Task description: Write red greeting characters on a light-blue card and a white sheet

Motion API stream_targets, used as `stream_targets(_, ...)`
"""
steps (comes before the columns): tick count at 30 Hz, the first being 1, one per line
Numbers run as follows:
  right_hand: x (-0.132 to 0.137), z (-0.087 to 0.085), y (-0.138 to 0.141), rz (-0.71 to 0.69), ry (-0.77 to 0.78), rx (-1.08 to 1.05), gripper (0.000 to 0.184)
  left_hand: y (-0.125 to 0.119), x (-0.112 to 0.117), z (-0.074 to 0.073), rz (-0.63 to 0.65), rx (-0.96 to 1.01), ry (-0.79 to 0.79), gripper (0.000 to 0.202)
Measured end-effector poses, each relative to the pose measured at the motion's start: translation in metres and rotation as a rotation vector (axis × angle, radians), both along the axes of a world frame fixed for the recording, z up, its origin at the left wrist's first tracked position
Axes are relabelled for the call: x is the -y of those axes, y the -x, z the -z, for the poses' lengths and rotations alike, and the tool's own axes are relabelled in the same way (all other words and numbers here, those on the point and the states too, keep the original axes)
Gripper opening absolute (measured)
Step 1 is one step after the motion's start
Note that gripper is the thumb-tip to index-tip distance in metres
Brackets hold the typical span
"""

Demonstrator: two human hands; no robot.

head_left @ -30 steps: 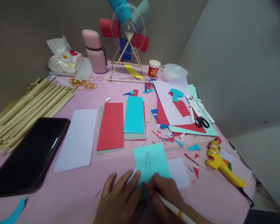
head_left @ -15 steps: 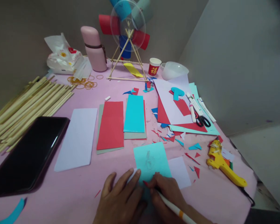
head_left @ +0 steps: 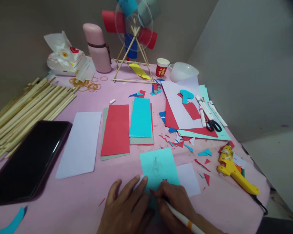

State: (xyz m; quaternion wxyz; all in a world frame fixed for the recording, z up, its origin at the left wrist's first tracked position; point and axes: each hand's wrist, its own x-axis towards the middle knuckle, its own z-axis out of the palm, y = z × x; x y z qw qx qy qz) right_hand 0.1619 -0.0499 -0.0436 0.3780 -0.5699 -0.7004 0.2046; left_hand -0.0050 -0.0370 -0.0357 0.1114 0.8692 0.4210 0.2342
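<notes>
My right hand (head_left: 172, 203) grips a white marker (head_left: 183, 217) with a red tip and an orange band. Its tip meets a turquoise sheet of paper (head_left: 158, 162) at the front middle. Faint grey pencil marks show on that sheet, and a small red outline sits just above my right fingers. Spread fingers of my left hand (head_left: 128, 203) lie flat on the sheet's left edge and the table. Under the sheet, a white piece of paper (head_left: 189, 178) sticks out to the right. The sheet's lower part is hidden by my hands.
Red paper (head_left: 115, 130) and blue paper (head_left: 140, 118) strips lie ahead, with white paper (head_left: 80, 143) and a phone (head_left: 29, 159) leftward. A yellow glue gun (head_left: 236, 172), scissors (head_left: 213, 125) and scraps are rightward. A stick frame (head_left: 135, 48) with paper cups on a wheel stands behind.
The view has shifted slightly. My hands and the marker stay in nearly the same place on the turquoise sheet; the small red outline shows more clearly now.
</notes>
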Motion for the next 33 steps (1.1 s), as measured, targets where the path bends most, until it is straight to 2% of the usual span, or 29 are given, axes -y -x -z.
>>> stream_targets(3, -0.001, -0.005, 0.000, -0.005, 0.056, 0.035, 0.014, 0.000, 0.001, -0.001, 0.002, 0.004, 0.006, 0.022)
stream_targets(8, 0.000, 0.001, -0.005, -0.102, -0.035, 0.002, 0.009, -0.001, 0.001, -0.002, -0.005, 0.028, 0.020, 0.023)
stream_targets(13, 0.007, -0.009, -0.008, -0.060, 0.187, 0.031, 0.014, -0.001, 0.000, -0.002, -0.006, 0.037, 0.032, 0.020)
stream_targets(17, 0.006, -0.013, -0.007, -0.054, 0.245, 0.021, 0.015, -0.001, -0.001, -0.002, -0.003, 0.042, 0.023, 0.021)
stream_targets(23, 0.002, -0.011, -0.006, -0.074, 0.110, 0.074, 0.013, 0.000, 0.001, -0.002, -0.002, 0.034, 0.021, 0.020)
stream_targets(29, 0.005, -0.018, -0.005, -0.053, 0.199, 0.057, 0.016, 0.000, 0.000, -0.004, 0.008, -0.001, 0.023, 0.026)
stream_targets(33, 0.005, -0.018, -0.007, -0.068, 0.194, 0.048, 0.015, 0.000, 0.000, -0.004, -0.013, 0.021, 0.032, 0.021)
